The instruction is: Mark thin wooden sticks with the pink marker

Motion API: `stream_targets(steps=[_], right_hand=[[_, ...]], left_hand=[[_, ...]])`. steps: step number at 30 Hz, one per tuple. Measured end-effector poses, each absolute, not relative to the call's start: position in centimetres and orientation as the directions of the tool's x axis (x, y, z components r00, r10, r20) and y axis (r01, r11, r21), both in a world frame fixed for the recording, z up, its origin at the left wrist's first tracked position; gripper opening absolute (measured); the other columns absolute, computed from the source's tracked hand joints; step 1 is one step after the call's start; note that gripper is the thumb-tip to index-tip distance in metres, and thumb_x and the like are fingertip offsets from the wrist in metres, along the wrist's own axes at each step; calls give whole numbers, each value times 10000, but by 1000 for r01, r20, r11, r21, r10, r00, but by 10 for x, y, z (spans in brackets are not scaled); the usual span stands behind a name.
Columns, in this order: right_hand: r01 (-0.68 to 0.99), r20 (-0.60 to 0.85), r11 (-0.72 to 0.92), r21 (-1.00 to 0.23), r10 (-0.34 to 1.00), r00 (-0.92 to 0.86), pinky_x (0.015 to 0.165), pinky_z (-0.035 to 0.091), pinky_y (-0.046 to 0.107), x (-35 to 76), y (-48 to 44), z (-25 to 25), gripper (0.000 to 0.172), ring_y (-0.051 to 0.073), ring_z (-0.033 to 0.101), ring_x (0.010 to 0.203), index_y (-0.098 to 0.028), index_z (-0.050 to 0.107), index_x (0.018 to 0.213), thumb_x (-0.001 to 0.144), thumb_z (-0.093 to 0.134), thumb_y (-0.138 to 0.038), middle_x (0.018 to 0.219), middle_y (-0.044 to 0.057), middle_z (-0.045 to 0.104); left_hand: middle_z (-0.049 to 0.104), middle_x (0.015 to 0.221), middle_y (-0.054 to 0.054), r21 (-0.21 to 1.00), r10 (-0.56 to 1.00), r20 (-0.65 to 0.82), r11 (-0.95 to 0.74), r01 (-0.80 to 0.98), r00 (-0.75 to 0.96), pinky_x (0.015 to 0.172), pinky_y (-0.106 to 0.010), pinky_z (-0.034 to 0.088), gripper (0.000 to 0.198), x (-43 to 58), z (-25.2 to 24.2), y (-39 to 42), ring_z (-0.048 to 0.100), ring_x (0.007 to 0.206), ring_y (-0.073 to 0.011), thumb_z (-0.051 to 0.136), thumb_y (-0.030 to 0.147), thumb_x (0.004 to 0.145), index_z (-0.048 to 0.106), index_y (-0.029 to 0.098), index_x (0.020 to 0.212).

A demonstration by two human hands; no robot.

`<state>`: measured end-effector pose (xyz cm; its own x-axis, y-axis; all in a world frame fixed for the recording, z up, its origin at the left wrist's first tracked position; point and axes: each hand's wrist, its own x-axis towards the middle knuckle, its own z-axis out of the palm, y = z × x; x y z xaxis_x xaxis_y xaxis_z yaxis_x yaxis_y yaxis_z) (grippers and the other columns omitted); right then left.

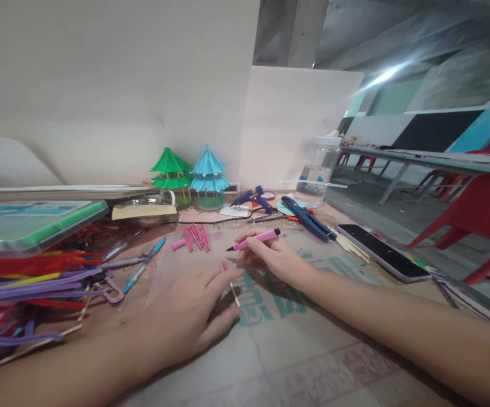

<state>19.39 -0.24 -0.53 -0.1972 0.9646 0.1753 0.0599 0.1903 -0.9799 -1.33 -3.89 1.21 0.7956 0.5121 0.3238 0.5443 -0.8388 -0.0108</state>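
Note:
My right hand (272, 254) grips an uncapped pink marker (251, 239), its dark tip pointing left. Left of it, my left hand (196, 299) is low over the plastic sheet, index finger across a thin wooden stick (235, 295) and thumb at the stick's near end. One end of this stick is pink; the rest is pale. Beyond my left hand lie several pink sticks (196, 237), with the pink marker cap (178, 244) beside them. Printed green characters show on the sheet (245, 350) beneath both hands.
At the back stand a green model pavilion (170, 169) and a blue one (208, 176). A glue gun (253, 198), blue pliers-like cutters (308, 219), a water bottle (316, 169) and a phone (382, 251) sit rightward. Pipe cleaners (37, 291) and a plastic case (41, 223) crowd the left.

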Motion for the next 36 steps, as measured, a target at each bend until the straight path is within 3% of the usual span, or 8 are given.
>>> stream_targets(steps=[5,12,16,26,36], right_hand=[[118,237,260,-958,955,-178,582,466,244,195,-2,-7,165,129,614,636,-190,592,930,874,528,-330,754,11,659],[226,300,334,-915,938,-173,602,458,253,194,-5,-5,102,134,605,647,-196,567,884,856,526,-285,710,-1,641],[243,297,336,-910,937,-184,618,475,264,193,-7,-4,89,136,611,641,-200,561,880,853,521,-274,707,-7,632],[273,331,388,-880,914,-233,721,520,304,195,-8,-7,157,157,657,740,-199,585,947,869,518,-317,765,15,663],[163,387,408,-898,910,-148,575,485,276,200,-15,-4,216,135,593,546,-195,555,756,847,559,-392,580,-14,614]], left_hand=[[541,1331,-171,112,648,372,-742,661,665,1004,-531,421,709,-13,1,-30,507,1219,-352,696,465,754,424,163,1335],[552,1306,-147,361,729,243,-681,637,640,1004,-513,442,619,-8,-4,-22,534,1193,-319,646,397,760,429,185,1300],[565,1275,-140,373,724,242,-684,627,646,996,-510,451,554,-8,-3,-22,536,1181,-317,622,389,773,454,188,1260],[465,1411,-188,334,736,215,-673,661,641,1084,-532,369,652,-8,-7,-23,435,1304,-345,602,400,788,411,125,1347],[537,1312,-143,379,735,217,-670,638,643,1024,-493,428,618,-8,-6,-23,503,1224,-323,639,404,795,418,176,1326]])
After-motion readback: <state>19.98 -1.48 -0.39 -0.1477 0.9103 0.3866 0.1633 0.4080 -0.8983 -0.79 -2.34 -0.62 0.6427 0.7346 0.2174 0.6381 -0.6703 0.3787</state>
